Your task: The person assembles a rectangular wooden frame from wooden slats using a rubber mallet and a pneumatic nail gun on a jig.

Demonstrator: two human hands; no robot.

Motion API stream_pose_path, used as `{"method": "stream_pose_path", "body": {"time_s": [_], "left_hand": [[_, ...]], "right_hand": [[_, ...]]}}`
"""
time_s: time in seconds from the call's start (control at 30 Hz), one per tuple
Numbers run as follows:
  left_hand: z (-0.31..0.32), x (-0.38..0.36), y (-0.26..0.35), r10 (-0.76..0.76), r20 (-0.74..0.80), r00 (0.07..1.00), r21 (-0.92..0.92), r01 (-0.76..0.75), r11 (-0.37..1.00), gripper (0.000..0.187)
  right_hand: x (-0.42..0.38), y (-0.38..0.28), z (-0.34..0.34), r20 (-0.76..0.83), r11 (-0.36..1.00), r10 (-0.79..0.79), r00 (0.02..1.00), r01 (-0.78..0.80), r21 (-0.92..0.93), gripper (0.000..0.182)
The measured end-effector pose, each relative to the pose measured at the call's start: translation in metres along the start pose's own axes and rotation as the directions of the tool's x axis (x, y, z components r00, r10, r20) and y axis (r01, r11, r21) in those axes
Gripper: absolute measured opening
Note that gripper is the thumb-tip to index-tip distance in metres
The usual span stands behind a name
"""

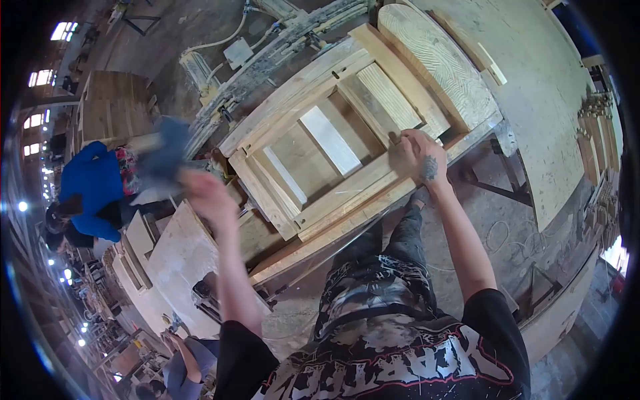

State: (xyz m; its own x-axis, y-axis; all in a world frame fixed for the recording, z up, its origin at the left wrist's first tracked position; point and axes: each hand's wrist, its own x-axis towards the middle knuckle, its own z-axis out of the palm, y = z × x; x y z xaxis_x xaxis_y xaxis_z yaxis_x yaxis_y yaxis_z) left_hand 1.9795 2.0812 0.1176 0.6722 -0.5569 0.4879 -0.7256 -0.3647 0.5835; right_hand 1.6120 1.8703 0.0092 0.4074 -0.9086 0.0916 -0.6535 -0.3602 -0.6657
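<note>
A wooden frame [319, 191] with inner slats lies in front of me on the bench. My right hand [421, 157] rests on its near right corner, fingers curled over the rail, seemingly steadying it. Raised beyond the frame's left end, my left hand [212, 200] is smeared by motion. It grips what looks like a mallet [167, 147], whose dark bluish head is blurred. Pale slats [331, 140] span the inside of the frame. The contact under my right fingers is partly hidden.
A clamp machine [267, 60] with hoses runs along the far side. Curved pale boards [433, 63] stand at the frame's right end. A large panel [533, 133] lies further right. A person in blue [90, 180] is at the left, another person [190, 363] at the lower left.
</note>
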Motion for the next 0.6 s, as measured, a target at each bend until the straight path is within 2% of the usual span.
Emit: {"method": "stream_pose_path", "body": {"time_s": [0.03,0.07,0.1,0.13,0.17,0.2,0.23,0.27,0.3,0.33,0.4,0.43,0.47,0.5,0.53,0.57,0.6], "left_hand": [[0.018,-0.041,-0.048,0.024,0.088,0.996,0.26,-0.046,0.964,0.03],[0.036,-0.081,-0.096,0.048,0.176,0.983,0.491,-0.13,0.861,0.03],[0.016,-0.089,-0.106,-0.172,0.179,0.969,0.412,0.085,0.907,0.03],[-0.003,-0.094,-0.113,-0.383,0.172,0.908,0.347,0.308,0.886,0.031],[-0.011,-0.079,-0.11,-0.407,0.121,0.905,0.134,0.392,0.91,0.031],[-0.021,-0.065,-0.105,-0.43,0.07,0.9,-0.092,0.436,0.895,0.032],[-0.043,-0.053,-0.093,-0.446,0.038,0.894,-0.183,0.445,0.877,0.031],[-0.064,-0.04,-0.08,-0.461,0.007,0.888,-0.274,0.445,0.853,0.034],[-0.09,-0.013,-0.02,-0.526,0.071,0.848,-0.289,0.522,0.803,0.041],[-0.107,0.002,0.019,-0.525,0.036,0.851,-0.269,0.514,0.815,0.042],[-0.114,0.004,0.033,-0.53,0.009,0.848,-0.247,0.516,0.82,0.045],[-0.121,-0.001,0.028,-0.375,0.038,0.926,-0.323,0.367,0.872,0.041],[-0.128,-0.006,0.022,-0.209,0.066,0.976,-0.412,0.218,0.885,0.037],[-0.11,-0.033,0.004,-0.08,0.079,0.994,-0.351,0.103,0.931,0.03],[-0.085,-0.071,-0.026,-0.021,0.226,0.974,-0.022,0.026,0.999,0.023],[-0.064,-0.113,-0.063,-0.049,0.571,0.819,0.335,-0.178,0.925,0.017],[-0.051,-0.138,-0.085,-0.142,0.793,0.593,0.351,-0.252,0.902,0.014]], "right_hand": [[0.002,0.002,0.0,-0.011,1.0,-0.003,1.0,0.003,0.006,0.019],[0.003,0.002,-0.001,0.028,0.999,0.031,0.999,-0.031,0.014,0.019],[0.0,0.003,-0.001,0.076,0.997,0.071,0.995,-0.072,0.021,0.02],[0.0,0.008,0.01,-0.022,0.999,-0.033,0.999,0.034,0.018,0.021],[0.002,0.021,0.01,-0.109,0.989,-0.146,0.983,0.144,-0.026,0.023],[0.008,0.017,0.002,-0.085,0.997,-0.076,0.993,0.074,-0.032,0.023],[-0.003,0.003,0.003,-0.035,1.0,0.022,0.999,-0.023,-0.02,0.023],[-0.002,0.006,0.004,-0.016,0.999,0.037,0.999,-0.037,0.008,0.022],[0.003,0.006,0.006,-0.018,0.999,0.036,0.999,-0.036,0.011,0.022],[-0.002,0.004,0.006,-0.004,0.999,0.032,0.999,-0.032,0.015,0.021],[-0.002,0.002,0.002,-0.028,1.0,-0.002,1.0,0.002,-0.002,0.018],[-0.002,0.009,0.008,-0.065,0.998,-0.052,0.997,0.05,-0.038,0.019],[-0.003,0.009,0.008,-0.039,0.999,-0.028,0.999,0.027,-0.03,0.019],[-0.002,0.008,0.007,-0.018,1.0,-0.002,1.0,0.002,-0.023,0.019],[-0.002,0.011,0.01,-0.015,0.999,-0.008,1.0,0.007,-0.033,0.019],[-0.003,0.014,0.011,-0.011,0.999,-0.012,1.0,0.012,-0.048,0.019],[-0.004,0.009,0.007,0.025,0.999,0.014,1.0,-0.013,-0.045,0.019]]}}
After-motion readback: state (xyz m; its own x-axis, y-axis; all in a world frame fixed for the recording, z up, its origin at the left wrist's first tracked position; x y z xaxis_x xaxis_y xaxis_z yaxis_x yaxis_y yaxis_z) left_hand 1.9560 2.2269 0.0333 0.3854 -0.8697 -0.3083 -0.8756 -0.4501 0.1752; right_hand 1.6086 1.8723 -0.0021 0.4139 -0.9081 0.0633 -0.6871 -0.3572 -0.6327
